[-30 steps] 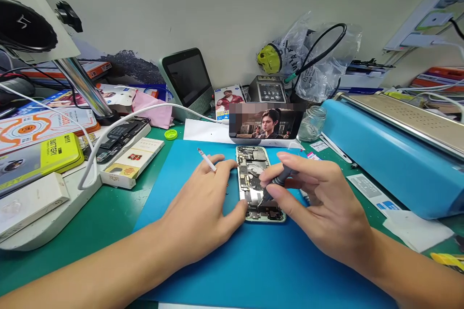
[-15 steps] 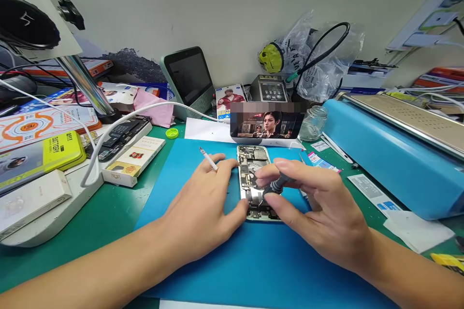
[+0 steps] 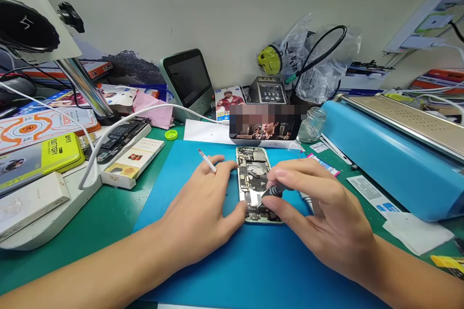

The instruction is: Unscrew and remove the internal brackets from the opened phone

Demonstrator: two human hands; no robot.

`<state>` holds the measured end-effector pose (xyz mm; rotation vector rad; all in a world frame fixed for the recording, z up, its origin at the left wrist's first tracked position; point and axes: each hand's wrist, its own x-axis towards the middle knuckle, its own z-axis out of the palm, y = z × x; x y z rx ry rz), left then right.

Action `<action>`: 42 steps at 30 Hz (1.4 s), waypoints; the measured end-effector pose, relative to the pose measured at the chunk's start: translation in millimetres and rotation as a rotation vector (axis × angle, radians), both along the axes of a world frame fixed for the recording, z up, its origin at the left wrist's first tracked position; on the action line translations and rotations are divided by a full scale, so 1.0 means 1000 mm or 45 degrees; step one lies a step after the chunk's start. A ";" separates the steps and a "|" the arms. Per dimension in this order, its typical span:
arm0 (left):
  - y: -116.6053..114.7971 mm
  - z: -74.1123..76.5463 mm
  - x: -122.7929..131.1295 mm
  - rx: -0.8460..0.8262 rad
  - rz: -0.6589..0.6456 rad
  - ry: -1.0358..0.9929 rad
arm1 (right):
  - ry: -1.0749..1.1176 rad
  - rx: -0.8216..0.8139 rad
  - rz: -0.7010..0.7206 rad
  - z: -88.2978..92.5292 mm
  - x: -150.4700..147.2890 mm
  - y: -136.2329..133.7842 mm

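Lying flat on the blue mat (image 3: 232,260), one opened phone (image 3: 253,174) sits between the two hands, circuitry facing up. The right hand (image 3: 326,217) has its grip clamped on one small dark screwdriver (image 3: 272,191), thumb and fingers pinched round the handle, with the tip down on the phone's near half. The left hand (image 3: 197,210) rests just left of the phone, thumb touching its near left edge, its grip pinching one cigarette (image 3: 206,160) between two fingers. Farther back on the surface (image 3: 108,217), one second phone (image 3: 266,125) shows video, with one glass jar (image 3: 313,123) to its right.
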<state>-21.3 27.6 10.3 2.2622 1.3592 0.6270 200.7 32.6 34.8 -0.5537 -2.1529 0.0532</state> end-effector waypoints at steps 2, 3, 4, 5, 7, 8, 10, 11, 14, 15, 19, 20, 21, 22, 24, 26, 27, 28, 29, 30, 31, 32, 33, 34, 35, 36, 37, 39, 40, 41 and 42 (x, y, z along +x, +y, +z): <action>0.000 0.000 0.000 0.006 -0.001 -0.002 | -0.026 0.051 -0.067 0.001 0.001 -0.001; 0.000 0.000 0.000 0.010 -0.003 -0.004 | -0.036 0.068 -0.094 0.001 0.001 -0.002; 0.000 0.000 0.000 0.014 -0.005 -0.007 | -0.043 0.074 -0.109 0.001 0.001 -0.002; 0.000 -0.001 0.000 0.015 -0.007 -0.010 | -0.045 0.070 -0.112 0.001 0.002 -0.002; 0.000 -0.001 -0.001 0.016 -0.008 -0.014 | -0.037 0.052 -0.091 -0.002 0.002 -0.001; 0.000 -0.001 -0.001 0.018 -0.008 -0.012 | -0.032 0.045 -0.073 -0.003 0.003 0.000; 0.000 -0.001 -0.001 0.026 -0.001 -0.006 | -0.025 0.028 -0.042 -0.006 0.003 0.002; 0.000 -0.001 -0.001 0.029 0.001 -0.004 | -0.026 0.019 -0.037 -0.006 0.003 0.002; -0.001 -0.001 -0.001 0.030 0.001 -0.010 | -0.032 -0.018 -0.054 -0.006 0.002 0.002; -0.001 -0.001 -0.001 0.029 -0.003 -0.013 | -0.030 -0.030 -0.059 -0.006 0.001 0.001; 0.000 0.000 -0.002 0.028 -0.007 -0.015 | 0.013 -0.102 -0.042 -0.009 0.001 0.003; 0.000 0.000 -0.002 0.025 -0.004 -0.014 | 0.029 -0.123 -0.045 -0.010 0.001 0.004; 0.000 0.000 -0.002 0.021 -0.001 -0.014 | 0.043 -0.145 -0.053 -0.011 0.001 0.004; -0.001 0.000 -0.002 0.020 0.002 -0.017 | 0.052 -0.158 -0.063 -0.012 0.001 0.004; -0.001 0.000 -0.002 0.017 0.004 -0.022 | 0.042 -0.156 -0.087 -0.013 0.001 0.003; -0.001 -0.001 -0.002 0.025 0.000 -0.026 | 0.016 -0.135 -0.088 -0.013 0.001 0.002; -0.001 -0.001 -0.002 0.026 -0.002 -0.026 | 0.006 -0.126 -0.076 -0.013 0.002 0.001; -0.001 -0.001 -0.002 0.026 -0.006 -0.027 | 0.002 -0.119 -0.061 -0.012 0.002 0.001; -0.001 -0.002 -0.002 0.022 -0.010 -0.024 | 0.000 -0.119 -0.049 -0.012 0.002 0.001; 0.000 -0.002 -0.002 0.019 -0.010 -0.021 | 0.000 -0.123 -0.045 -0.012 0.002 0.001; 0.000 -0.002 -0.001 0.015 -0.008 -0.016 | -0.004 -0.134 -0.058 -0.012 0.002 0.001; 0.000 -0.002 -0.001 0.014 -0.006 -0.012 | -0.013 -0.146 -0.081 -0.011 0.001 0.001; 0.001 -0.002 -0.001 0.018 -0.004 -0.009 | -0.018 -0.157 -0.097 -0.011 0.001 0.001; 0.001 -0.001 -0.001 0.025 -0.003 -0.009 | -0.019 -0.162 -0.101 -0.012 0.001 0.001; 0.001 -0.001 -0.001 0.030 -0.005 -0.010 | -0.016 -0.159 -0.092 -0.012 0.001 0.001; 0.001 -0.001 -0.001 0.033 -0.007 -0.013 | -0.011 -0.149 -0.074 -0.012 0.001 0.001; 0.001 -0.001 -0.001 0.032 -0.010 -0.015 | -0.005 -0.140 -0.051 -0.012 0.001 0.001; 0.000 -0.002 -0.001 0.027 -0.007 -0.017 | 0.014 -0.140 -0.018 -0.013 0.002 0.001; 0.000 -0.002 -0.001 0.024 -0.007 -0.018 | 0.020 -0.146 -0.009 -0.013 0.002 0.002; 0.000 -0.002 -0.001 0.023 -0.006 -0.020 | 0.027 -0.153 -0.003 -0.013 0.002 0.002; 0.000 -0.002 -0.001 0.020 -0.004 -0.022 | 0.037 -0.167 -0.003 -0.012 0.002 0.003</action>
